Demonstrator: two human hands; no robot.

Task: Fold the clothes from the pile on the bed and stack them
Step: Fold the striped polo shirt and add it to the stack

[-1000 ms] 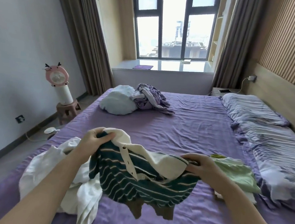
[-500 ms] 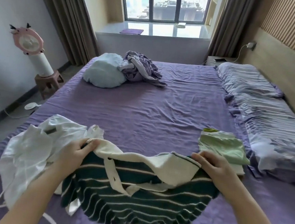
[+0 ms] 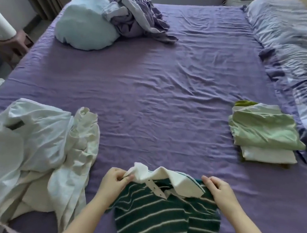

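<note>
Green striped polo [image 3: 165, 221], near edge of bed [image 3: 151, 90], pinched at collar by left grip [image 3: 114, 182] and right grip [image 3: 220, 193]; uneven spreading risked skewed fold.

1 head cam, looking fwd and down over the bed [image 3: 169, 99] from its near edge, hands close below.

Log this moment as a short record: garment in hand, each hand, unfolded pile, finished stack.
garment: green striped polo shirt with white collar, at the near edge of the bed
left hand: pinches the collar's left end
right hand: holds the shirt's right shoulder
pile: crumpled white clothes, left of the shirt
stack: folded light green top over a white piece, right side
</note>
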